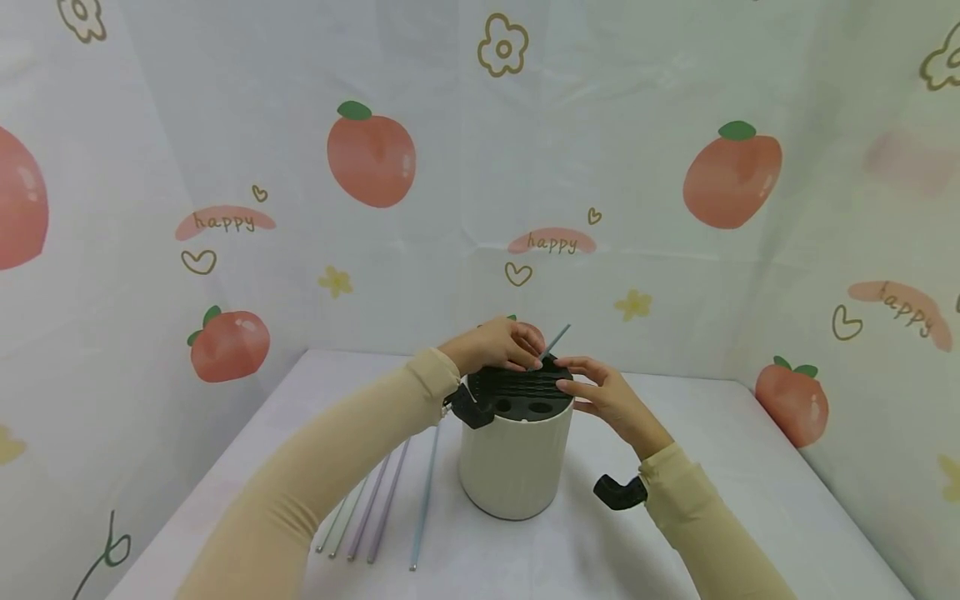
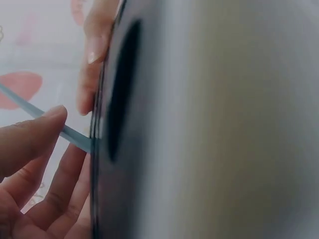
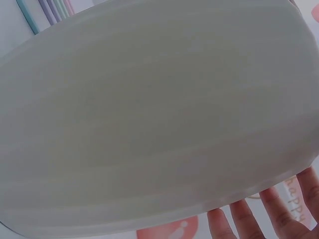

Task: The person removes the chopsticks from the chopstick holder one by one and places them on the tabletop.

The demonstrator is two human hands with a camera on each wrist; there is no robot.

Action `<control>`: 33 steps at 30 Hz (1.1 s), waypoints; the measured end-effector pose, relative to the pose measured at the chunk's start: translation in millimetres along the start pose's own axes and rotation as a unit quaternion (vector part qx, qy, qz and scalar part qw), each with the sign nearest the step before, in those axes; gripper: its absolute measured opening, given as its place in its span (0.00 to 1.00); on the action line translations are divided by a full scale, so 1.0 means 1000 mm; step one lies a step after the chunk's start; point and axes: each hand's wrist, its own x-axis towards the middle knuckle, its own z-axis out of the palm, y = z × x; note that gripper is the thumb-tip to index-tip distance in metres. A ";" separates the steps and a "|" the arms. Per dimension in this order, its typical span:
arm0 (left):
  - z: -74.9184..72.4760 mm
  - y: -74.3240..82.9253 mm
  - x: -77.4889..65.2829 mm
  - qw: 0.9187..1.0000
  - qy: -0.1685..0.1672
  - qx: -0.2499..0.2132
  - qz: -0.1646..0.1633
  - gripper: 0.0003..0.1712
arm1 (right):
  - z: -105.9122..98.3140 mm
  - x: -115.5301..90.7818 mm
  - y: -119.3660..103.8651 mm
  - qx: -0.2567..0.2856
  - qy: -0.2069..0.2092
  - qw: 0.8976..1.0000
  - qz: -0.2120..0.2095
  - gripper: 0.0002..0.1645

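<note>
A cream cylindrical container (image 1: 513, 467) stands upright, topped by a black lid (image 1: 551, 406) with slots and round holes. At the lid's far side my left hand (image 1: 495, 346) pinches a thin blue-grey stick (image 1: 558, 335). The stick leans at a slant, and its lower end meets the lid in the left wrist view, where thumb (image 2: 56, 115) and fingers lie about it. Across the container, my right hand (image 1: 611, 400) rests spread fingers on the lid's right edge and the side. In the right wrist view, the container wall (image 3: 149, 119) fills most of the picture, with fingertips touching its edge.
Several slim sticks lie on the white table (image 1: 645, 550) left of the container, including a blue one (image 1: 426, 500) and a purple one (image 1: 388, 504). A white backdrop (image 1: 442, 158) with printed fruit surrounds the table. Black wrist devices (image 1: 621, 493) sit on both sleeves.
</note>
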 end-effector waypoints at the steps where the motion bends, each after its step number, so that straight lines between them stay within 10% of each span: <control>1: 0.000 0.000 0.000 1.000 0.001 0.009 0.001 0.13 | 0.000 0.000 0.000 0.001 0.000 1.000 0.000 0.30; 8: -0.004 0.000 -0.002 1.000 0.017 -0.002 0.019 0.10 | 0.002 0.001 0.000 0.004 -0.003 1.000 -0.001 0.30; 14: -0.029 0.018 -0.016 0.990 0.068 -0.069 0.106 0.10 | 0.002 0.001 -0.001 0.007 -0.005 1.000 -0.007 0.30; 23: -0.100 0.050 -0.067 0.914 0.160 -0.237 0.288 0.11 | 0.000 0.000 0.000 -0.013 -0.002 1.000 -0.008 0.30; 27: -0.120 0.033 -0.085 0.908 0.203 -0.248 0.271 0.08 | 0.000 -0.001 0.000 -0.013 -0.001 1.000 -0.007 0.30; 33: -0.126 -0.035 -0.094 0.931 0.230 -0.224 0.176 0.10 | 0.000 -0.001 0.000 -0.011 -0.002 1.000 -0.006 0.30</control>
